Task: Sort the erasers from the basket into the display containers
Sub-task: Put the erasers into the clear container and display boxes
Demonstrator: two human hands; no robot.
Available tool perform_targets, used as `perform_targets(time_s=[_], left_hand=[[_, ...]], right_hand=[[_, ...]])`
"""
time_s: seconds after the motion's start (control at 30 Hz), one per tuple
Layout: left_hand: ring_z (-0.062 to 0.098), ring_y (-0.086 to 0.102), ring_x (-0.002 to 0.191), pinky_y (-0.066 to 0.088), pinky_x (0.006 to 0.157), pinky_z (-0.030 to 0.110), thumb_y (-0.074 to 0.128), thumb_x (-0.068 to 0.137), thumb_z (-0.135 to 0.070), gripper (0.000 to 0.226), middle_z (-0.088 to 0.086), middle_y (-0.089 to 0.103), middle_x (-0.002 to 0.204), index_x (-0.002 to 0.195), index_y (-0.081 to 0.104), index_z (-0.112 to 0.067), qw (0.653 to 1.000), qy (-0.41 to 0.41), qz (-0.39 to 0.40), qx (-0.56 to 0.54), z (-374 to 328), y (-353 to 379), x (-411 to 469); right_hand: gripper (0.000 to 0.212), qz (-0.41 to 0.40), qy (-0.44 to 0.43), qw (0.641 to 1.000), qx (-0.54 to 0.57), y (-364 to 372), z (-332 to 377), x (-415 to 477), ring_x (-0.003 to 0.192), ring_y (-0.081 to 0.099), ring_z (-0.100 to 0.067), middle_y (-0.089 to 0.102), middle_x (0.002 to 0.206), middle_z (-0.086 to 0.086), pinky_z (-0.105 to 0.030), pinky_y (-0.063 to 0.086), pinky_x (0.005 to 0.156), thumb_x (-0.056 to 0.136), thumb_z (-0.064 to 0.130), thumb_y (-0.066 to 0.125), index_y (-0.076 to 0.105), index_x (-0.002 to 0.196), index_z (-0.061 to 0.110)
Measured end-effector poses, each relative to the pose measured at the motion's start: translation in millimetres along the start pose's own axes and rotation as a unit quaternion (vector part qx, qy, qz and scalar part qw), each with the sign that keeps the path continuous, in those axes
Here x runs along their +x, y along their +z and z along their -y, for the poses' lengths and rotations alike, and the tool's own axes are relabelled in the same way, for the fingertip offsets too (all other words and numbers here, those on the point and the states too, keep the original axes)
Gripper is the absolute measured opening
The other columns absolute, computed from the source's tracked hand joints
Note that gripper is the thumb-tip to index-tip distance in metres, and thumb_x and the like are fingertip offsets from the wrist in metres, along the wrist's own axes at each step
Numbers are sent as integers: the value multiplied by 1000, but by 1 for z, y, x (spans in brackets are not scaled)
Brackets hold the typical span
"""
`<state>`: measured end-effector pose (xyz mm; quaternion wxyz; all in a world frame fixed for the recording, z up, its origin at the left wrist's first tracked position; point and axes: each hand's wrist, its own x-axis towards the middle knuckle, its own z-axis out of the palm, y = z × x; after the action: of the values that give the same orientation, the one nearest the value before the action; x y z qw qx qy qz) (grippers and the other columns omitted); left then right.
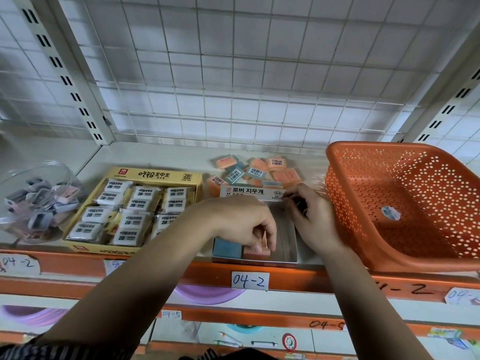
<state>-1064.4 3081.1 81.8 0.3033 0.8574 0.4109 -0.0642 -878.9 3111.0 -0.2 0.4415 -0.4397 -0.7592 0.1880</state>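
Observation:
A small grey display box [289, 245] stands at the shelf's front edge, its white lettered flap [246, 191] raised at the back. A blue eraser [227, 249] and a pink eraser [255, 253] lie in its front left part. My left hand [241, 222] hangs over the box, its fingertips curled down onto the pink eraser. My right hand [314, 222] is at the box's right side, its blurred fingers curled at the flap's right corner. Behind the box, several loose pink and blue erasers [255, 168] lie in a pile. The orange basket [363, 193] sits tilted on the right.
A yellow box [153, 174] of wrapped white 2B erasers stands left of the grey box. Further left is a clear bowl [39, 203] of small grey and pink items. The basket holds only a sticker. The orange shelf edge [285, 276] carries 04-2 labels.

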Motion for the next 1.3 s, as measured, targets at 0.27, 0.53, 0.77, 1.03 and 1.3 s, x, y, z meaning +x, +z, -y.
perform_targets(time_s=[0.27, 0.53, 0.77, 1.03, 1.3], left_hand=[[-1, 51, 72, 31, 62, 11, 73, 84, -18, 21, -14, 60, 88, 101, 74, -30, 998, 24, -20, 49, 0, 3, 4], [1, 52, 83, 38, 71, 21, 73, 84, -19, 23, -19, 56, 83, 104, 75, -31, 998, 34, -28, 48, 4, 7, 4], [-8, 58, 81, 43, 72, 7, 71, 87, -23, 18, -19, 64, 89, 105, 73, -25, 972, 8, -230, -49, 23, -21, -8], [-16, 56, 75, 38, 66, 0, 70, 87, -15, 9, -23, 64, 77, 93, 77, -18, 898, -44, -422, -118, 44, -38, -13], [-13, 55, 67, 38, 58, 2, 69, 86, -15, 9, -11, 70, 81, 89, 76, -21, 893, -100, -420, -124, 70, -38, -11]], right_hand=[[17, -4, 9, 1000, 5, 1, 0, 0, 80, 59, -9, 64, 87, 4, -34, 49, 73, 80, 4, 55, 66, 93, 7], [19, 2, 20, 1000, -6, 1, 0, -1, 82, 61, -12, 66, 89, 2, -36, 50, 73, 83, -4, 60, 66, 96, 8], [13, -44, 21, 992, -119, -7, 12, 27, 80, 64, -20, 70, 91, -8, -30, 50, 76, 86, 3, 63, 73, 92, 8], [30, 39, 108, 973, -199, 10, -2, 88, 116, 57, -28, 65, 125, -12, -25, 37, 97, 93, 15, 58, 65, 121, 6], [28, 90, 135, 954, -253, 24, -25, 109, 104, 62, -32, 69, 112, -17, -35, 47, 91, 92, 26, 63, 72, 110, 6]])
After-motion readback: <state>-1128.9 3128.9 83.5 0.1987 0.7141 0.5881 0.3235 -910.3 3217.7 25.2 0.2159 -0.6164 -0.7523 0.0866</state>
